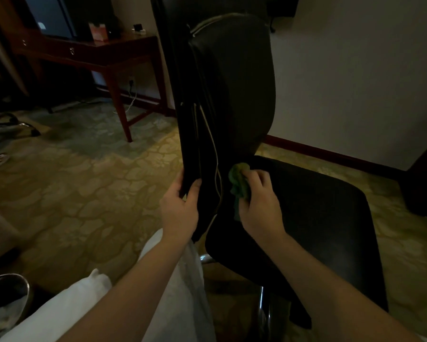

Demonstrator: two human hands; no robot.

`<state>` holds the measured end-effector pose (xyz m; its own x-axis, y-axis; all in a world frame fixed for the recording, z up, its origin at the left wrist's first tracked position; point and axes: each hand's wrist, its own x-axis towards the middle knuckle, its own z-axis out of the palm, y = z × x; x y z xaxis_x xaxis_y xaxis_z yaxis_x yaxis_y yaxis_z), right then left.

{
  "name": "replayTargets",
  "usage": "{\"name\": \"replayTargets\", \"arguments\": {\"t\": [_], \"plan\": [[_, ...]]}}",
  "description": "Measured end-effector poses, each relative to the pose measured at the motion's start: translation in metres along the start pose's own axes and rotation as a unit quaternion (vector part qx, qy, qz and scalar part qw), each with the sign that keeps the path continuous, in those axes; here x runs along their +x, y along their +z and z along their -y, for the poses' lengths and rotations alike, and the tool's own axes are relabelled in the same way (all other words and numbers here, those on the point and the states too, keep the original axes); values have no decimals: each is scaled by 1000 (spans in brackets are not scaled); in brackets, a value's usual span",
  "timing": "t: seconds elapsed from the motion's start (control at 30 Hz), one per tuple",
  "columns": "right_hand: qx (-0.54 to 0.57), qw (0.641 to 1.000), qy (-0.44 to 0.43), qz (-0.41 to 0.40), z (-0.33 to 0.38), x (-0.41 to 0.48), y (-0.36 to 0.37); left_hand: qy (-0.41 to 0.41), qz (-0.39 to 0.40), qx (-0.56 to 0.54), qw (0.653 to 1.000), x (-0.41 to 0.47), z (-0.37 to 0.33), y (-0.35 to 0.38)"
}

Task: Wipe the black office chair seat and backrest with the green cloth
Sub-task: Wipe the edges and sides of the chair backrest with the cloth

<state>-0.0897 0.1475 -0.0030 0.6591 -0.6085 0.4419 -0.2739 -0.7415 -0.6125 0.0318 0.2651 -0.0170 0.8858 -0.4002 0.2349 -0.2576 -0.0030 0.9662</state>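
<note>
Left hand (180,208) clamped round the backrest (234,95) side edge, right hand (259,203) fingers curled over the bunched green cloth (238,180) — pressed at the seat (318,218) rear edge, below the backrest

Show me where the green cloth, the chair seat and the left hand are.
green cloth (238,181): head view, on its bunched middle.
chair seat (318,218): head view, on its bare top.
left hand (179,211): head view, on its back.

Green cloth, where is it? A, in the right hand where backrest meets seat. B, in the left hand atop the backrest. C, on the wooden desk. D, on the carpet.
A: the right hand grips the green cloth low against the backrest, just above the seat.
</note>
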Motion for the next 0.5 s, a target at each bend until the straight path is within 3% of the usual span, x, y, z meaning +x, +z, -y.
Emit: {"name": "replayTargets", "arguments": {"t": [0.2, 0.4, 0.5], "plan": [[1, 999, -34, -41, 24, 19, -4, -3, -1, 5, 1000, 0, -1, 1], [12, 998, 23, 49, -9, -35, 27, 8, -5, -2, 1000, -2, -1, 2], [14, 998, 23, 48, -14, -32, 23, 12, -10, 2, 1000, -1, 2, 2]]}}
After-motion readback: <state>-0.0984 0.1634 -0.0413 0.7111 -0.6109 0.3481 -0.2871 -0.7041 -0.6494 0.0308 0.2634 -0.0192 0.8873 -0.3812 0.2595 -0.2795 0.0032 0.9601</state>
